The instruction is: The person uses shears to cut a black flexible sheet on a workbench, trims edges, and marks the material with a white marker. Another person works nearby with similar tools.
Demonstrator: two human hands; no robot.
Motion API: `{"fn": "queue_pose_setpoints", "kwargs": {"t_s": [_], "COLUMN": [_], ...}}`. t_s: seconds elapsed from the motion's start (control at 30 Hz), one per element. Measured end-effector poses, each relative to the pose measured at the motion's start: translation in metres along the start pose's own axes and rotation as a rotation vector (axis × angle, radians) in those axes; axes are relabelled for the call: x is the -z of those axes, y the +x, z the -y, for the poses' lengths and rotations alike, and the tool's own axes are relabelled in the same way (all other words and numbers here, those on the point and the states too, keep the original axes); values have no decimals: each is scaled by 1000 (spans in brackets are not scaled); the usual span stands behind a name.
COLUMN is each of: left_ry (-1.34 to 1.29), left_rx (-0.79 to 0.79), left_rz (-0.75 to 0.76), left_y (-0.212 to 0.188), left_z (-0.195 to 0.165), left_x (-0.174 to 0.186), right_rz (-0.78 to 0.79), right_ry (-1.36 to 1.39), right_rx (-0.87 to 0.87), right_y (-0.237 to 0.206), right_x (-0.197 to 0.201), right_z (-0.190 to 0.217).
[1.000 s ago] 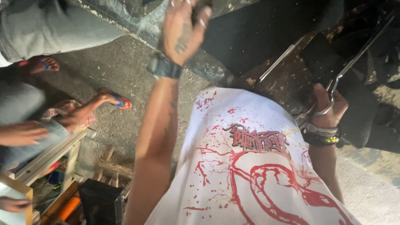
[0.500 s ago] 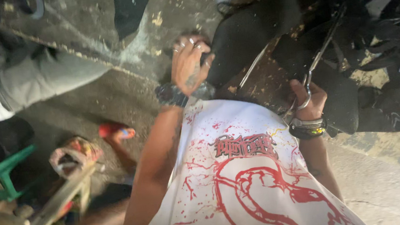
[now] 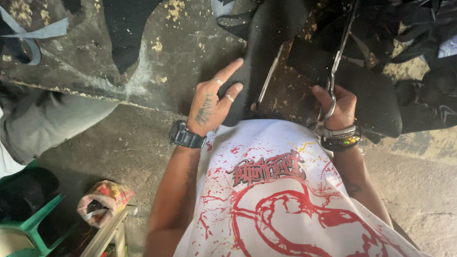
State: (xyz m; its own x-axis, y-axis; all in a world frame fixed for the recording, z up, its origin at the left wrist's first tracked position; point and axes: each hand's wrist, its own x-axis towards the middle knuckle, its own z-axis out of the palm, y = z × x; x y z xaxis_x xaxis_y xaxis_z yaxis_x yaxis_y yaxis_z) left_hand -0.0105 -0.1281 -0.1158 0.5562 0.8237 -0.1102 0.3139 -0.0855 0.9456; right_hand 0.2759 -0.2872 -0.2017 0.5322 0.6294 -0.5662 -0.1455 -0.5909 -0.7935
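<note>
My left hand (image 3: 212, 99), with rings and a black wristwatch, lies flat on a sheet of black material (image 3: 272, 25) on the worn work surface, its forefinger stretched out along the sheet's edge. My right hand (image 3: 338, 108), with bracelets at the wrist, grips the loop handles of long metal scissors (image 3: 340, 52). The blades point away from me over the black material. My white shirt with a red print fills the lower middle of the view.
Another person in grey trousers (image 3: 46, 125) sits at the left by a green plastic chair (image 3: 25, 234). A wooden rack (image 3: 98, 244) with a colourful cloth bundle (image 3: 102, 200) stands lower left. More black pieces (image 3: 439, 82) pile at the right. Grey strips (image 3: 33, 35) lie upper left.
My left hand came down from the air onto the black material. My right hand stayed on the scissors. The view swung toward the work surface.
</note>
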Motion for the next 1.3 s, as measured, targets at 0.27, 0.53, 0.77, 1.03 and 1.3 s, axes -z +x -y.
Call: {"fn": "queue_pose_setpoints", "kwargs": {"t_s": [0.27,0.53,0.77,1.03,1.3], "left_ry": [-400,-817,-523,-361,-329], "left_rx": [82,-53,-24,-51,-405], "left_rz": [-195,-324,-306,-467,-909], "left_y": [2,15,10,12,21], "left_z": [-12,-23,-33,-49,-102], "left_x": [18,41,40,64,114], "right_rz": [13,46,27,18,26], "right_ry": [22,112,57,-33,-71], "right_rx": [16,2,25,68,45], "right_y": [-3,-1,1,-3,-5], "right_x": [-3,-4,-5,-6,-7], "right_z": [7,7,5,6,7]}}
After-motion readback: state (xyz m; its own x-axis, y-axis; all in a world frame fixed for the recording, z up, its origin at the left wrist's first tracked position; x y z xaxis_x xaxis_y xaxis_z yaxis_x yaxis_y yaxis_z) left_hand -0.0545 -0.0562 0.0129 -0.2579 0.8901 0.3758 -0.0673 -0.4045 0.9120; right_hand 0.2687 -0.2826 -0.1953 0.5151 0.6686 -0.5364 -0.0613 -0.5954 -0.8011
